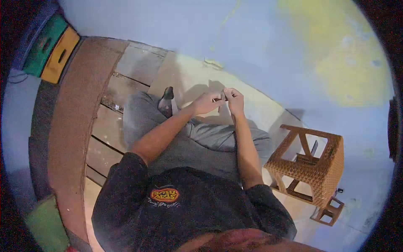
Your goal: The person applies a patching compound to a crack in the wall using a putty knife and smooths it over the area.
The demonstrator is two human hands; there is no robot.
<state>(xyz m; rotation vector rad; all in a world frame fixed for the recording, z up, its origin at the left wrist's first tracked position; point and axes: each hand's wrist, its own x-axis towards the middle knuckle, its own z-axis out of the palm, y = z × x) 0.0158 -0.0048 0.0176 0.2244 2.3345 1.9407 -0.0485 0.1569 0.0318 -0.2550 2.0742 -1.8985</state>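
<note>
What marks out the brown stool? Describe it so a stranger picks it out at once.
Start from the pale blue wall with its yellow patch, then drop to the floor on the seated person's right. The brown woven stool lies there on its side, open frame facing up. A far smaller brown stool sits beside it; pick the big one.

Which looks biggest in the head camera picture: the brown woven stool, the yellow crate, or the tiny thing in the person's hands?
1. Brown woven stool, clearly the biggest.
2. Yellow crate, smaller, though the curved picture edge squashes it, so its true size is unsure.
3. Small dark thing, pinched between the left hand and right hand, by far the smallest.
</note>
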